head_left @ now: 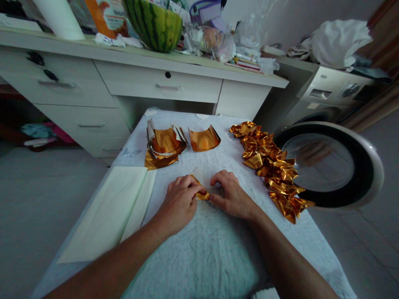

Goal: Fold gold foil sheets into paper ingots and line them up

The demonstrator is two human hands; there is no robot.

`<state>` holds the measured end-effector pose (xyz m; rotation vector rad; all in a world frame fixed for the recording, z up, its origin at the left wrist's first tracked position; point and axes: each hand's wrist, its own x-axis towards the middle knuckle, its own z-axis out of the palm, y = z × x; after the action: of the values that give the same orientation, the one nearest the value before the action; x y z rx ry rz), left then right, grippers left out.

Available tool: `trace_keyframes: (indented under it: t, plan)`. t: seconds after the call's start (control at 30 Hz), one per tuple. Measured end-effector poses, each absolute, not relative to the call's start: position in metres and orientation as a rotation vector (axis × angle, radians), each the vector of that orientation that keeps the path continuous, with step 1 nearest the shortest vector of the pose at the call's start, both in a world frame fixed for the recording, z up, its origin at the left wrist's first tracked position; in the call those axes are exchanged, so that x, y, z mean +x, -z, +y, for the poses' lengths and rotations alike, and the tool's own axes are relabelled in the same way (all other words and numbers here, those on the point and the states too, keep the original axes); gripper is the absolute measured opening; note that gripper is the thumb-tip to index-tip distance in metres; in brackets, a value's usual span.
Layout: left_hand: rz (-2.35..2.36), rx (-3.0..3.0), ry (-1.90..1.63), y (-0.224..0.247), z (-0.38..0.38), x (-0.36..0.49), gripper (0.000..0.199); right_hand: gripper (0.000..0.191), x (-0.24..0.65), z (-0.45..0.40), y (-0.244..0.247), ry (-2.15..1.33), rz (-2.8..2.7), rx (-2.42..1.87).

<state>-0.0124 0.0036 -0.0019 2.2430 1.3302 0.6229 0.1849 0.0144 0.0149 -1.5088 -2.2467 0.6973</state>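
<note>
1. Your L hand (183, 199) is curled over the gold foil piece (204, 196), fingers closed down on it, approx. mid-table.
2. Your R hand (232, 194) is part-open, thumb tip at the foil's right edge, index finger bent & apart from the thumb. Can't tell if the thumb presses or just touches.
3. A pale paper corner (197, 172) shows just beyond your L fingers; prob. part of the same piece, but your hand hides the join.
4. Beyond your hands, on the blue-white cloth (218, 249): a curved foil stack (165, 143) w/ pale sheets in it, on the L, & a smaller curved foil stack (204, 139) to its R.
5. To your L, flat pale sheets (102, 211) lie overlapped by the table edge.
6. To your R, a row of crumpled gold foil shapes (269, 164) runs from the far side toward you.
7. Past them, the washing machine (330, 91) has its round door (327, 164) open. Brand on the panel reads "Haier", AFAICT; it's small.
8. Far counter (187, 62): cut watermelon (156, 25), white roll (59, 18), orange pkt (107, 16) w/ print too small to read, clear plastic bags (208, 39).
</note>
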Motion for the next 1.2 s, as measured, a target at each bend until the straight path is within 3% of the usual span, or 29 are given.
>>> trace_keyframes:
  t: [0.4, 0.93, 1.2]
  plan:
    - [1.299, 2.305, -0.626, 0.004, 0.004, -0.013, 0.036, 0.006, 0.181, 0.013, -0.008, -0.642, -2.330, -1.288]
    - [1.270, 2.352, -0.672, 0.007, 0.008, -0.016, 0.035, 0.008, 0.183, 0.018, 0.000, -0.246, -2.512, -1.173]
    - [1.394, 2.391, -0.749, 0.009, 0.013, -0.021, 0.015, 0.013, 0.182, 0.019, -0.001, -0.216, -2.518, -1.144]
